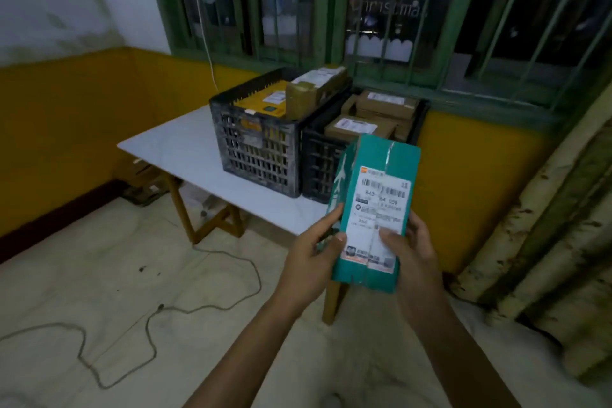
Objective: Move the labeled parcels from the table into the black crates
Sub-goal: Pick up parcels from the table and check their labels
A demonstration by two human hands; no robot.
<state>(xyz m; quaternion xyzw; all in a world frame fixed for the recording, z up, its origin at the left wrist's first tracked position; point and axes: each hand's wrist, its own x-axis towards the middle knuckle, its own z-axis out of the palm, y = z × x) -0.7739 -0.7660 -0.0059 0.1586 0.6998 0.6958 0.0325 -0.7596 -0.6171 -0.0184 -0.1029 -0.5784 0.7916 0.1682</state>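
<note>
A white counter (185, 146) on wooden legs (185, 209) stands in a corner of the room, its far edge towards a green-framed barred window (331, 10). The wall (82, 109) is yellow below and white above. The floor (99, 258) is pale and scuffed, and one long cable (149, 318) snakes loosely across it, passing under the counter's near left leg.

Two black crates sit side by side on the counter, touching. The left crate (255, 156) is the taller one. It holds two parcels that can be seen – a yellow parcel (268, 99) lying against its left side and a brown taped parcel (314, 86) that sticks up above the rim at the right. The right crate (318, 169) is lower and holds brown cardboard parcels (387, 103) with white labels, stacked flat. At least three show, and the exact count is unclear.

One teal parcel (381, 156) is off the counter, held up in the air in front of the right crate and over the counter's near edge. Its white label (377, 209) with barcodes faces the camera. The left hand (314, 255) grips its lower left edge, thumb on the front face. The right hand (414, 252) grips the lower right edge – thumb pressed on the label, fingers wrapped behind.
</note>
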